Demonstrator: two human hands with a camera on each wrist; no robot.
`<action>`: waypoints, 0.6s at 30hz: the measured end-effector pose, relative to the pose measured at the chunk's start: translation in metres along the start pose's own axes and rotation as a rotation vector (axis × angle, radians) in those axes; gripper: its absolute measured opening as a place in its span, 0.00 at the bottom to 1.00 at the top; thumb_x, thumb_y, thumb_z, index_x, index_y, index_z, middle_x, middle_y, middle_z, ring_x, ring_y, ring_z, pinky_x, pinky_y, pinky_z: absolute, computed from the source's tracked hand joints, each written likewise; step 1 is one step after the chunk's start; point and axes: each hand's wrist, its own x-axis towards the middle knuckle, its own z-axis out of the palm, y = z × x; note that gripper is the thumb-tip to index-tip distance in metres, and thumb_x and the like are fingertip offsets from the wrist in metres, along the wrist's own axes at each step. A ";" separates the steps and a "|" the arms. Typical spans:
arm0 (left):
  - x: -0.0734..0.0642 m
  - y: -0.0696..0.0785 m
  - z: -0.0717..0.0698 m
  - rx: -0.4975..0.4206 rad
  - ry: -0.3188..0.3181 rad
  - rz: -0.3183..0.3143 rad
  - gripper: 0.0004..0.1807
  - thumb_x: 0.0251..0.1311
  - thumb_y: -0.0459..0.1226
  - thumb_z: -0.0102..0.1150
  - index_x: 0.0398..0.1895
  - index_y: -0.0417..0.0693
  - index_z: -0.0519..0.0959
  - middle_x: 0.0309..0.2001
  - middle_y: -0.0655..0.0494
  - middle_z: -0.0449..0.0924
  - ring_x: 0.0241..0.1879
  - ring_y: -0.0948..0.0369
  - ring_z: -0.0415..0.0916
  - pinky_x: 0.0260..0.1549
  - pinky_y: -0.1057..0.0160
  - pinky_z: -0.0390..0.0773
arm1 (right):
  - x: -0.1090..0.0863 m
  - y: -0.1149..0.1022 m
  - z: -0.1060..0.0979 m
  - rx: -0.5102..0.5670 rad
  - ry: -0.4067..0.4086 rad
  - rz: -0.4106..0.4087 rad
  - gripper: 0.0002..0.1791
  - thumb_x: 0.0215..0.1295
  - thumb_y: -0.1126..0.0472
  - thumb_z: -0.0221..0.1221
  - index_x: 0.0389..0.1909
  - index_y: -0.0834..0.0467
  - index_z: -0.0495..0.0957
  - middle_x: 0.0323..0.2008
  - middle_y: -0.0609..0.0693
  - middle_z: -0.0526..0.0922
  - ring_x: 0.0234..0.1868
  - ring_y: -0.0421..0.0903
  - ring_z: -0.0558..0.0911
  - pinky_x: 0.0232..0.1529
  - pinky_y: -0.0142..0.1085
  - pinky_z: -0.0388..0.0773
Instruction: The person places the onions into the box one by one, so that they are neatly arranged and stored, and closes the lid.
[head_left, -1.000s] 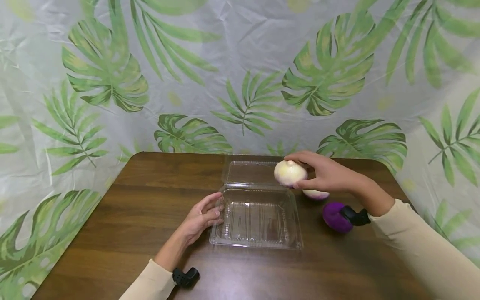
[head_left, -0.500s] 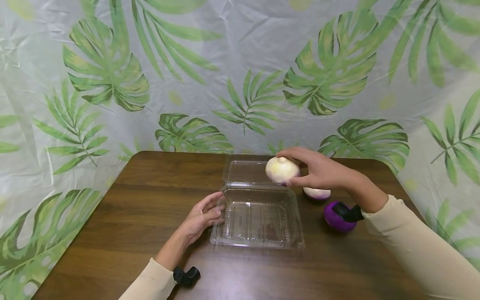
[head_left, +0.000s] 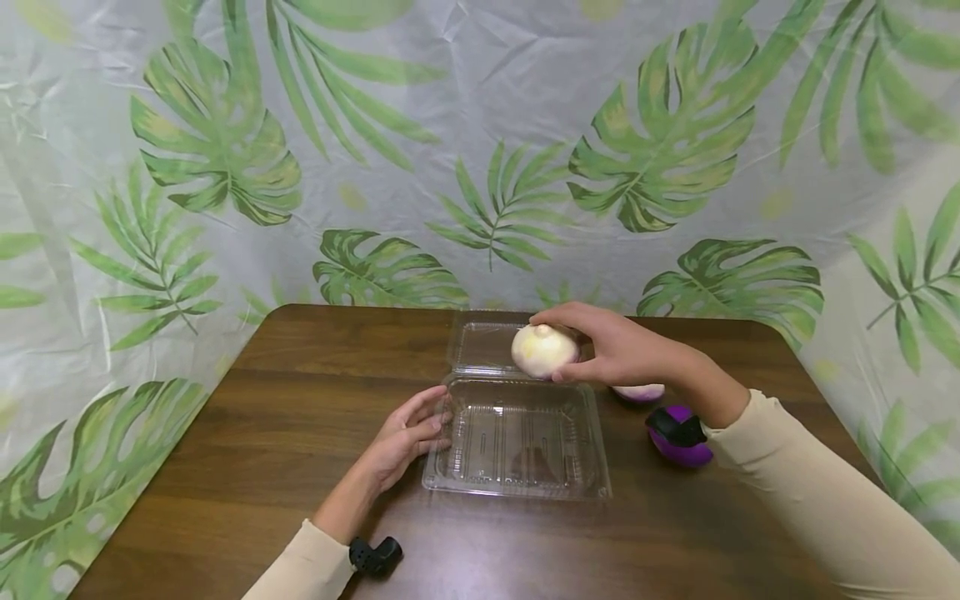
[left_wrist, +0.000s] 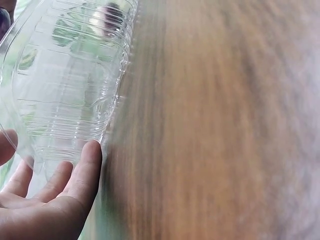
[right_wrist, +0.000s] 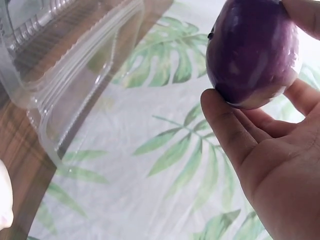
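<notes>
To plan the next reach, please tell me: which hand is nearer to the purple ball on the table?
Right. The right hand hangs beyond the purple ball, to its left; the left hand is farther left, beside the box.

My right hand (head_left: 613,343) is raised, thumb and fingers curved to grip. My left hand (head_left: 401,442) is lower, fingers loosely extended.
</notes>
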 end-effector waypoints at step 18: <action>-0.001 -0.001 0.002 0.012 0.012 0.007 0.34 0.69 0.27 0.42 0.77 0.42 0.51 0.79 0.36 0.47 0.76 0.36 0.51 0.63 0.43 0.74 | 0.013 -0.001 0.026 0.047 -0.079 -0.024 0.39 0.59 0.55 0.69 0.70 0.57 0.66 0.68 0.57 0.71 0.60 0.54 0.78 0.54 0.43 0.83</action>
